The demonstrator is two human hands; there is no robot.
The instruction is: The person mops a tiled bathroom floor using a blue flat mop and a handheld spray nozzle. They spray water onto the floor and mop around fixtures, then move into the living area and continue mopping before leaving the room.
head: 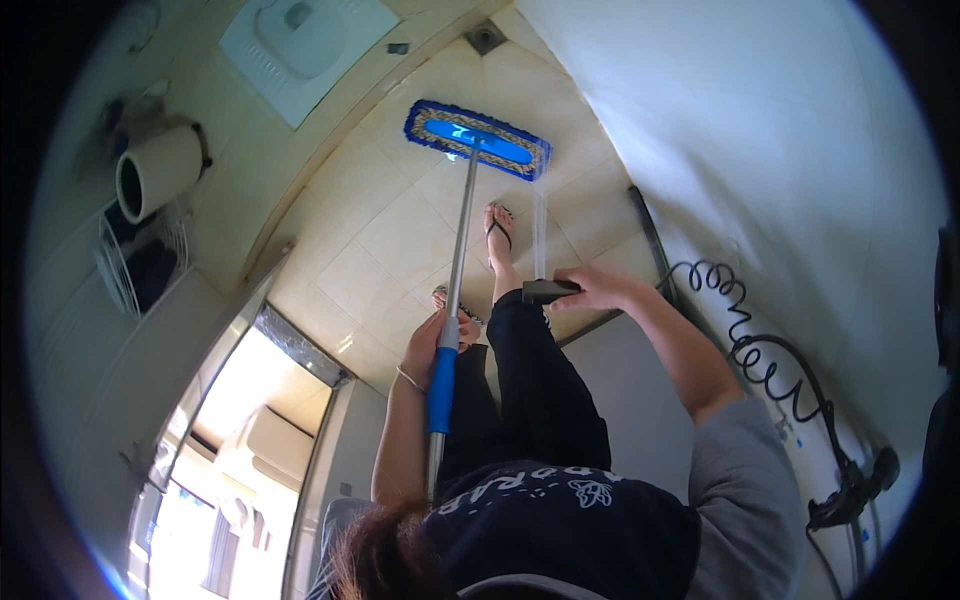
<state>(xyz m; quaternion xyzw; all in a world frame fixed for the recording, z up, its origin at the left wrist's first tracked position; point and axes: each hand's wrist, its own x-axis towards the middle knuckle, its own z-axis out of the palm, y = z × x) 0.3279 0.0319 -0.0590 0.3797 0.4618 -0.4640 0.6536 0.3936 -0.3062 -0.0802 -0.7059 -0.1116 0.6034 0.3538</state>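
My left hand [431, 341] grips the metal pole of a flat mop [463, 225], just above its blue handle sleeve [441, 390]. The mop's rectangular head [476, 140], with a blue fringe around a blue plate, is beyond my feet at the pole's far end. My right hand [596, 287] holds a dark rectangular shower head [549, 292]. Thin streams of water [540, 225] run from it towards the right end of the mop head. A coiled black hose [739, 315] is at the right, beside my forearm.
A squat toilet [300, 37] is set in the raised floor at the upper left. A floor drain [486, 36] lies at the top corner. The left wall bears a paper holder [161, 172] and a wire basket [142, 262]. A doorway opens at the lower left; a pale wall [750, 150] runs along the right.
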